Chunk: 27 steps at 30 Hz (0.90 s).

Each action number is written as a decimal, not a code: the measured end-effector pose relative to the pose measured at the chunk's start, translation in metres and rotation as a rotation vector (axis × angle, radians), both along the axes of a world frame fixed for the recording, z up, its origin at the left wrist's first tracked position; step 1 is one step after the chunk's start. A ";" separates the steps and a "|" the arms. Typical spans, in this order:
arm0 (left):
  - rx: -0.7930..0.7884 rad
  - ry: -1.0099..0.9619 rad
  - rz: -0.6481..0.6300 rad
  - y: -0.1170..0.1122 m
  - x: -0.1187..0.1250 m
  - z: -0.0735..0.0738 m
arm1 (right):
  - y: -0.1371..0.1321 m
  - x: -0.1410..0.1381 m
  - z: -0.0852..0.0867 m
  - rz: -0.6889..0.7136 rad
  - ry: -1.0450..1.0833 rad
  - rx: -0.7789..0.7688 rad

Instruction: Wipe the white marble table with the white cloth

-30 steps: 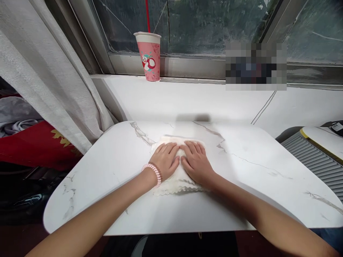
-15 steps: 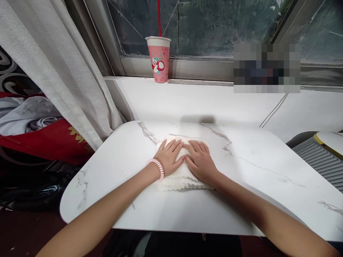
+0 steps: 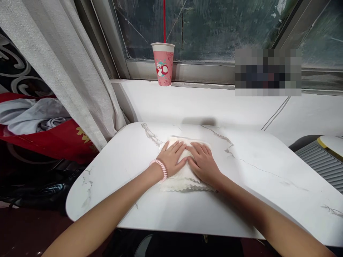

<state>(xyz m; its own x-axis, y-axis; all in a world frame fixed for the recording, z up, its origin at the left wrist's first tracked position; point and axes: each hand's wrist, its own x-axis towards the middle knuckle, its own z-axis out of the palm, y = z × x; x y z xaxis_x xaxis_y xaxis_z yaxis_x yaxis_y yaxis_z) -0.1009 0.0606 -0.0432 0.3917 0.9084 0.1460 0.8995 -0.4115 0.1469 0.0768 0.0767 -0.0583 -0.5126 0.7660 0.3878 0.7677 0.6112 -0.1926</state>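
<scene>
A folded cream-white cloth [image 3: 184, 184] with a wavy edge lies flat on the white marble-patterned table [image 3: 128, 153]. My left hand [image 3: 171, 159], a pink coil band on its wrist, rests palm down on the cloth's left side with fingers stretched out. On the right side of the same cloth lies my right hand [image 3: 202, 160], also flat, its fingers extended. The two thumbs almost meet over the middle. Both hands cover much of the cloth's upper part.
A pink paper cup [image 3: 164, 67] with a red straw stands on the window ledge behind the table. A pale curtain [image 3: 88, 78] hangs at the left, beside a red bag [image 3: 53, 142] with grey cloth inside. At the right edge sits a grey ribbed object [image 3: 318, 160].
The view has shifted slightly, so everything appears a little further right and lower. Both hands stay flat on the cloth, with hardly any change in their pose.
</scene>
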 end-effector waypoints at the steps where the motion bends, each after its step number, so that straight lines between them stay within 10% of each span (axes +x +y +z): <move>1: 0.006 -0.005 -0.002 0.000 0.000 0.000 | 0.000 0.000 0.000 0.000 -0.003 -0.002; 27: -0.034 0.016 0.068 0.004 0.006 0.003 | 0.000 -0.002 -0.001 -0.002 -0.016 0.037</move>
<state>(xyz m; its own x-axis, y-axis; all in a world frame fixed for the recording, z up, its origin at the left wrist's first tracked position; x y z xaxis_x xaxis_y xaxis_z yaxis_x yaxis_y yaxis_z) -0.0946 0.0641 -0.0405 0.3313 0.9372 0.1092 0.9273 -0.3448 0.1455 0.0751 0.0770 -0.0596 -0.5171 0.7526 0.4076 0.7719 0.6159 -0.1579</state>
